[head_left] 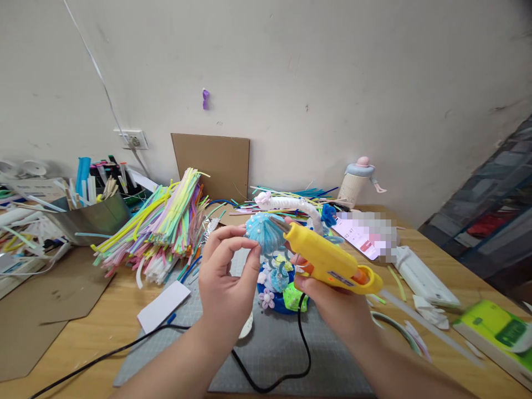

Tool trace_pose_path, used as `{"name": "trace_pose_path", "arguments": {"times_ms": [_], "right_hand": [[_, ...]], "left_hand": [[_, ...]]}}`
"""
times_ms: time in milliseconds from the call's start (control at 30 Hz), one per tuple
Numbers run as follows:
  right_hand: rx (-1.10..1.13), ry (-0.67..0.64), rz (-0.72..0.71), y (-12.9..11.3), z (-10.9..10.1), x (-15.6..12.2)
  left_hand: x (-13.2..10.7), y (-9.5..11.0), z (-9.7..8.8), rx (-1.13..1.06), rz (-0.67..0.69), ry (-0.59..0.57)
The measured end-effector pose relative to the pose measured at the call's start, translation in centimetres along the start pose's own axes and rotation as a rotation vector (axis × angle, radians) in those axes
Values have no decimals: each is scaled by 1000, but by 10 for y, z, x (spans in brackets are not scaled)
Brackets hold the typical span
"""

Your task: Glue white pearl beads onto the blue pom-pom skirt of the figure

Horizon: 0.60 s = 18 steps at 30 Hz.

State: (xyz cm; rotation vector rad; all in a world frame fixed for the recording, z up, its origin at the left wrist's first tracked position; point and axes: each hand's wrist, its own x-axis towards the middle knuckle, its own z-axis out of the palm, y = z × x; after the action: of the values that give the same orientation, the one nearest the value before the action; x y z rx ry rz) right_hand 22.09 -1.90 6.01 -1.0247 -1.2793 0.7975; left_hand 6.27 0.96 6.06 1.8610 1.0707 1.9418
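My left hand (230, 266) is pinched closed at the left rim of a light blue pipe-cleaner dome (266, 233) dotted with white pearl beads. Whatever lies between its thumb and index finger is too small or hidden to make out. My right hand (332, 302) grips a yellow hot glue gun (332, 257), its metal nozzle at the upper right of the dome. A glue stick (428, 327) sticks out from its back end. Beneath the dome is a dark blue base (286, 305) with a lilac flower (266, 298) and a bright green piece (295, 296). A white fuzzy arch (291, 205) curves behind.
A grey cutting mat (166, 349) lies underneath, crossed by a black cord (286, 378). Bundled pipe cleaners (162, 233), a metal container (91, 216) and cardboard (211, 163) are left and behind. A phone (357, 235), a bottle (355, 183) and a green pack (494, 332) are right.
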Motion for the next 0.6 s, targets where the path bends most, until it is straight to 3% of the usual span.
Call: {"name": "trace_pose_path", "arguments": {"times_ms": [133, 333, 433, 500, 600], "right_hand": [[79, 94, 4, -2, 5, -1], [136, 76, 30, -2, 6, 0], [123, 66, 33, -3, -2, -1], [106, 48, 59, -5, -11, -5], [158, 24, 139, -4, -28, -17]], "left_hand": [[-1, 1, -1, -75, -9, -18], [-1, 4, -9, -200, -25, -14], [6, -4, -13, -244, -56, 40], [15, -18, -13, -277, -183, 71], [27, -52, -8, -225, -611, -48]]}}
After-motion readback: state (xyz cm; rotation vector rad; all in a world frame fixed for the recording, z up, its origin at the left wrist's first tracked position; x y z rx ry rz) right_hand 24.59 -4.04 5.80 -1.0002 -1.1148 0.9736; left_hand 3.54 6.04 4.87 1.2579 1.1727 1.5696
